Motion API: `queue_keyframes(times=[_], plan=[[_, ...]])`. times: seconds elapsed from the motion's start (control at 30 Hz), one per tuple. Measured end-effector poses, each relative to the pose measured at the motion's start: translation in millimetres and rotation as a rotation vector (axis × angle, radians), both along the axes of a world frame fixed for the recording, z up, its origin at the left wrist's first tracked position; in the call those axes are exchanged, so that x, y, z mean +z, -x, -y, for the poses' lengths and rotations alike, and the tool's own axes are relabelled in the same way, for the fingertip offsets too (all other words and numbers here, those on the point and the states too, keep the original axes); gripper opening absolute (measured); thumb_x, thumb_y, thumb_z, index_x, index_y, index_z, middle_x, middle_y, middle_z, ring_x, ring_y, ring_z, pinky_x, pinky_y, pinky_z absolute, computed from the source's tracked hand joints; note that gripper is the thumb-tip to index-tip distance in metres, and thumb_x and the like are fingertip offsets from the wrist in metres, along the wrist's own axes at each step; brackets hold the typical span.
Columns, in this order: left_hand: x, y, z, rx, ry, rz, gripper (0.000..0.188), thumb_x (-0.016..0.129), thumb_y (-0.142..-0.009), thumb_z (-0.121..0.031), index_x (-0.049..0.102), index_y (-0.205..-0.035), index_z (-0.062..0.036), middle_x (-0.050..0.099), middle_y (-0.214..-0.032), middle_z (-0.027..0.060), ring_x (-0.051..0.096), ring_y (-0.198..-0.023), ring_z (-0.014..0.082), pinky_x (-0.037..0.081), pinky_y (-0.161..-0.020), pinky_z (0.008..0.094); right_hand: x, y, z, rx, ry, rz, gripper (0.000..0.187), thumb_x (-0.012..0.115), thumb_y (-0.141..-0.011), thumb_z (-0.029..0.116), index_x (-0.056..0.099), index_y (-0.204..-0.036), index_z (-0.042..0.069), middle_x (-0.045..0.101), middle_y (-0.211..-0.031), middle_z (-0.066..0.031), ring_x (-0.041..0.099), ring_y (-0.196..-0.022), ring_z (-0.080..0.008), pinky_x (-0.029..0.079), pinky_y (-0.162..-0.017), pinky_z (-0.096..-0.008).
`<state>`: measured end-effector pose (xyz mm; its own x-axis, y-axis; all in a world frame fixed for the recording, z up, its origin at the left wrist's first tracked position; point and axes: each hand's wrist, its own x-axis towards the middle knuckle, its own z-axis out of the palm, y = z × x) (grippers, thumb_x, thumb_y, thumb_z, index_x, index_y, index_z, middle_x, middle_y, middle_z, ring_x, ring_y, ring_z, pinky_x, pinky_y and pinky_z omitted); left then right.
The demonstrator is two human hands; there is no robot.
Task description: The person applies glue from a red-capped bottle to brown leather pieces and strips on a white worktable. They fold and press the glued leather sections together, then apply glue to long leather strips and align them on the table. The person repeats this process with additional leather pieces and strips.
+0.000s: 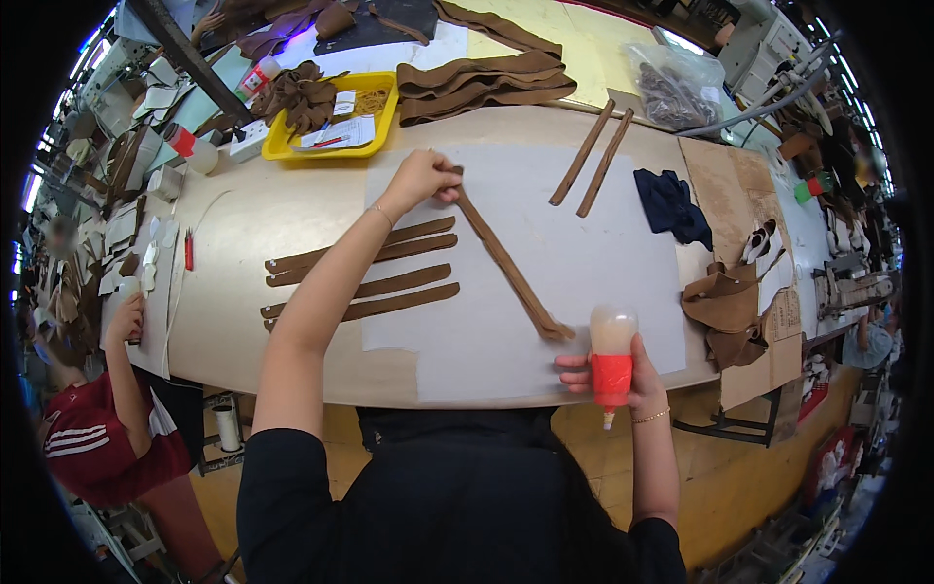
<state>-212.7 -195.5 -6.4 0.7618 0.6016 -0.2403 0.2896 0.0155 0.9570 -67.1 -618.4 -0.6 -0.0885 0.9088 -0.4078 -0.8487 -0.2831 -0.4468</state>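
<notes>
My left hand (425, 181) pinches the far end of a brown leather strap (506, 261). The strap runs slantwise toward me over a pale paper sheet (467, 365), its near end by my right hand. A glue bottle (612, 336) with a cloudy body and a red band is upside down in my right hand (642, 374), the nozzle pointing down at the table's front edge. Under and beside my left forearm lie several more brown straps (404, 281) in pairs. Two further strips (605, 161) rest side by side at the far right of the sheet.
A yellow tray (387, 125) with brown pieces and papers stands at the back left, near another glue bottle (193, 149). Folded brown bands (486, 83) lie behind. On the right are a dark cloth (671, 206), a brown leather piece (722, 302) and cardboard. A co-worker (117, 414) is at left.
</notes>
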Motion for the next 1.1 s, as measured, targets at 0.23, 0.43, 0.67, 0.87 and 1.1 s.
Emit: queue_keyframes(times=[0.23,0.43,0.67,0.87,1.1], plan=[[17,-3,13,0.106,-0.338,-0.168,0.016,0.069,-0.081,-0.004,0.059,-0.089,0.0056,0.063,-0.065,0.0067,0.063,-0.054,0.0119,0.051,-0.048,0.0223,19,-38,11,0.047,0.01,0.379,0.085,0.038,-0.087,0.07,0.037,-0.135,0.0,0.052,-0.124,-0.0295,0.064,-0.099,-0.0343,0.057,-0.077,-0.0433],[17,6,7,0.069,-0.398,-0.172,0.021,0.071,-0.081,-0.011,0.059,-0.089,0.0039,0.063,-0.071,0.0071,0.062,-0.059,0.011,0.05,-0.046,0.0245,16,-47,-68,-0.071,-0.145,0.276,0.092,0.042,-0.082,0.075,0.039,-0.133,-0.002,0.05,-0.128,-0.0263,0.065,-0.093,-0.0296,0.059,-0.071,-0.0388],[82,3,34,-0.1,-0.082,0.098,0.018,0.073,-0.081,-0.014,0.063,-0.088,-0.0001,0.064,-0.078,0.0045,0.063,-0.066,0.0104,0.05,-0.049,0.0222,4,-27,-186,-0.084,-0.375,0.076,0.097,0.044,-0.076,0.08,0.054,-0.119,-0.007,0.035,-0.141,-0.0281,0.061,-0.104,-0.0407,0.058,-0.079,-0.0421],[92,-8,16,-0.061,-0.1,0.174,0.023,0.073,-0.081,-0.015,0.06,-0.095,-0.0022,0.064,-0.077,0.0026,0.061,-0.064,0.0089,0.047,-0.049,0.0208,-26,-17,-192,0.099,-0.334,-0.149,0.098,0.045,-0.078,0.077,0.041,-0.131,-0.006,0.044,-0.133,-0.0308,0.058,-0.108,-0.0442,0.054,-0.085,-0.0459],[23,-26,-13,0.07,-0.133,0.08,0.028,0.071,-0.081,-0.011,0.062,-0.105,-0.0002,0.064,-0.075,0.0021,0.055,-0.056,0.0066,0.041,-0.046,0.0194,-43,-35,-81,0.067,-0.245,-0.216,0.096,0.04,-0.081,0.075,0.041,-0.131,-0.006,0.041,-0.133,-0.0351,0.051,-0.116,-0.0486,0.045,-0.097,-0.0526]])
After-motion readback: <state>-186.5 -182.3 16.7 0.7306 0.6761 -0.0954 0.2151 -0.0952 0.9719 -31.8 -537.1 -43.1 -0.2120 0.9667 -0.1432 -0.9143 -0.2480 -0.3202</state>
